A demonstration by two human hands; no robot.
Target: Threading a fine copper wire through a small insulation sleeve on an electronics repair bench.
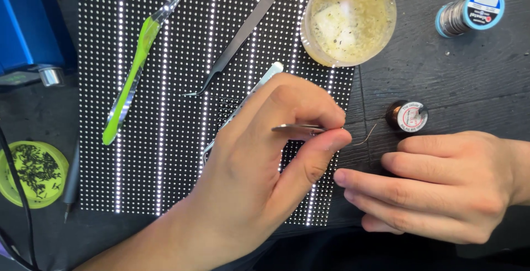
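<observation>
Shiny metal tweezers (301, 129) are pinched tight in the left hand (259, 177); the right hand (441, 185) rests loosely curled, holding nothing, on the table (441, 78).

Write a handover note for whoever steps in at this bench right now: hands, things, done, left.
Left hand: pinches metal tweezers over the lit LED panel, tips pointing right toward a thin wire.
Right hand: rests on the dark table, fingers extended leftward beside the panel edge, holding nothing visible.
Nearby: small solder spool just above the right hand, larger blue-capped spool, flux jar, spare dark tweezers, green-handled tool.
Done: cannot tell from this view.
Left: probably placing the wire; hidden under the hand.
</observation>
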